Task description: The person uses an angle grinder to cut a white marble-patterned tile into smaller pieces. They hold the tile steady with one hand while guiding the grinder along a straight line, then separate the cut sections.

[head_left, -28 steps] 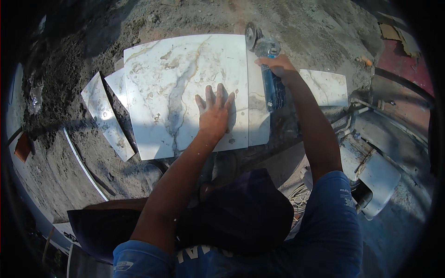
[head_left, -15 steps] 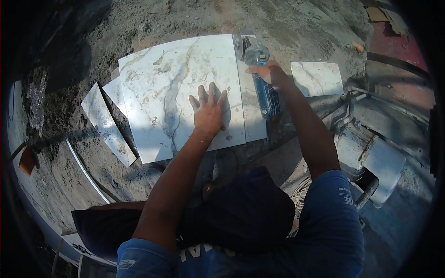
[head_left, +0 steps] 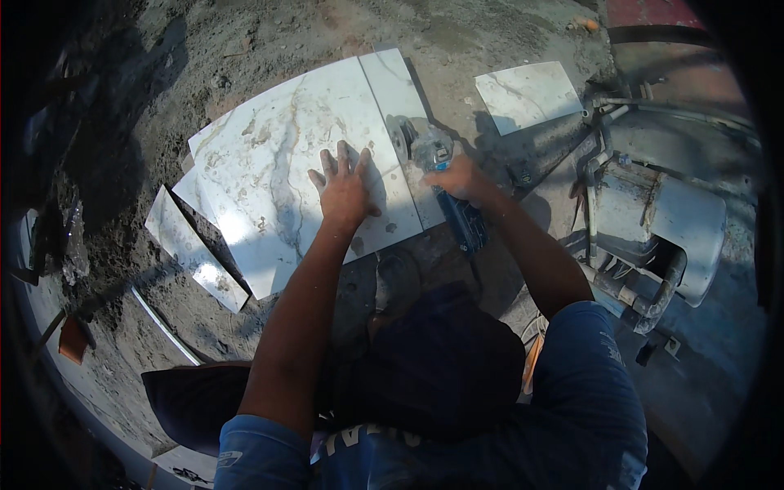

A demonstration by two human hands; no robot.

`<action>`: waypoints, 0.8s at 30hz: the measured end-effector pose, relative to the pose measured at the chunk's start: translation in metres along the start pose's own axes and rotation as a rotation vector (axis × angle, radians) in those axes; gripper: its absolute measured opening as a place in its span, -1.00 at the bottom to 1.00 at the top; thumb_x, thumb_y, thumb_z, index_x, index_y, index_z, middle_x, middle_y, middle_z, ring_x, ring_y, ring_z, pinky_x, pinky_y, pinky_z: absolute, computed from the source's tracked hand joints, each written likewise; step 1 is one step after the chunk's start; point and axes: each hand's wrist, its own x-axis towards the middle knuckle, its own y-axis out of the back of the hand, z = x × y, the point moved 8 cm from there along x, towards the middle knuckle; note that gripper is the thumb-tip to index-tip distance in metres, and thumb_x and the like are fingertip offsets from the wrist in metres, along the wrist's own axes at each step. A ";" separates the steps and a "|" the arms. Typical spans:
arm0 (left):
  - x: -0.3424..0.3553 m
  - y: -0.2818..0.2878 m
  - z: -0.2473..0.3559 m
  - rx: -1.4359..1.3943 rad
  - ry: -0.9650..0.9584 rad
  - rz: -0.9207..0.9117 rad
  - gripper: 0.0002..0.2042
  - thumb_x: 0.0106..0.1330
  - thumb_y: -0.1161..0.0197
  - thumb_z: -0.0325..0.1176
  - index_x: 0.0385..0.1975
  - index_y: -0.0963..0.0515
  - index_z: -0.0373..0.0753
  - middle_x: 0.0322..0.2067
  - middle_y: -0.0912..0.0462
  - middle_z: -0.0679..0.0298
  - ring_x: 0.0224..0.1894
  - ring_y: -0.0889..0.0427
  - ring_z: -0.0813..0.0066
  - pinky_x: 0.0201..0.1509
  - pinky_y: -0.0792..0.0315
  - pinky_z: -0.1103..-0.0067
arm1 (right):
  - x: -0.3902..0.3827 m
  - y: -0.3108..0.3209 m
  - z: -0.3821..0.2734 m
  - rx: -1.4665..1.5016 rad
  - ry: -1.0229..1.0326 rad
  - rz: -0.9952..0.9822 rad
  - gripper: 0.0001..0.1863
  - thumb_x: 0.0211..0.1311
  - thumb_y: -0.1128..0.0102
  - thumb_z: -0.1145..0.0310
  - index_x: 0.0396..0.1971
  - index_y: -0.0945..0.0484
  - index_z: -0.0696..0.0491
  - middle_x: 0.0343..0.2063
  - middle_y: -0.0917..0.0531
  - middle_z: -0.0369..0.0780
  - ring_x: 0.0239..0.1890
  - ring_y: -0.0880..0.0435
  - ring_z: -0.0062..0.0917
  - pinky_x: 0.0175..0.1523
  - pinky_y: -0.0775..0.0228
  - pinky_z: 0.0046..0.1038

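A large white marble-patterned tile (head_left: pixel 269 175) lies flat on the ground, dusty and marked with grey veins. My left hand (head_left: pixel 345 194) rests palm-down on it, its fingers spread. My right hand (head_left: pixel 457 175) is wrapped round a blue angle grinder (head_left: pixel 464 229). The grinder's disc, blurred and partly hidden by dust and its guard, stands at a straight dark line running from the tile's far edge to its near edge. Right of that line lies a narrow strip of tile (head_left: pixel 398 82). How deep the disc sits I cannot tell.
Tile offcuts lie left (head_left: pixel 196 245) and right (head_left: pixel 531 94) of the large tile. Rough grey ground surrounds them. At right stand pipes (head_left: pixel 604 151) and a pale metal housing (head_left: pixel 686 220). A light curved strip (head_left: pixel 163 327) and a brown fragment (head_left: pixel 73 339) lie at left.
The grinder in my right hand has come nearer to me along the line, from the tile's far edge. My left hand stays flat on the tile. The whole view has tilted and shifted.
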 end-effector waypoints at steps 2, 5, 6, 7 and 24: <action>0.001 0.000 0.001 0.000 -0.002 0.002 0.26 -0.28 -0.73 -0.01 0.56 -0.07 0.23 0.58 0.07 0.10 0.59 0.12 -0.21 0.50 -0.01 -0.24 | -0.025 -0.003 0.004 0.065 0.029 0.041 -0.01 -0.08 -0.58 0.02 0.26 -0.36 0.36 0.10 -0.62 0.13 0.11 -0.67 -0.23 0.16 -0.51 -0.33; 0.003 -0.003 0.004 -0.008 -0.022 0.024 0.27 -0.29 -0.74 -0.01 0.56 -0.07 0.22 0.58 0.07 0.06 0.58 0.12 -0.24 0.50 -0.02 -0.23 | -0.051 0.005 0.015 0.127 0.030 0.158 0.11 -0.11 -0.60 0.08 0.34 -0.18 0.39 0.10 -0.60 0.14 0.11 -0.65 -0.21 0.17 -0.50 -0.32; 0.003 -0.001 0.005 -0.015 -0.026 0.026 0.26 -0.29 -0.74 -0.02 0.55 -0.09 0.20 0.58 0.06 0.05 0.58 0.12 -0.25 0.50 -0.01 -0.24 | -0.065 0.009 0.017 0.168 0.013 0.179 0.15 -0.12 -0.61 0.09 0.35 -0.13 0.40 0.10 -0.60 0.14 0.12 -0.65 -0.20 0.18 -0.49 -0.31; 0.001 0.001 0.007 -0.024 -0.029 0.024 0.25 -0.29 -0.74 -0.04 0.54 -0.10 0.19 0.57 0.06 0.03 0.58 0.12 -0.27 0.50 0.01 -0.25 | -0.077 0.013 0.022 0.209 -0.007 0.197 0.18 -0.12 -0.62 0.10 0.37 -0.07 0.41 0.10 -0.59 0.14 0.12 -0.64 -0.19 0.19 -0.49 -0.30; 0.005 -0.006 0.005 0.031 -0.055 0.042 0.27 -0.32 -0.74 -0.01 0.55 -0.12 0.15 0.56 0.03 -0.07 0.55 0.05 -0.35 0.49 -0.04 -0.23 | -0.095 0.010 0.078 0.458 -0.010 0.218 0.11 -0.12 -0.66 0.21 0.38 -0.15 0.28 0.09 -0.60 0.01 0.15 -0.59 -0.33 0.27 -0.42 -0.33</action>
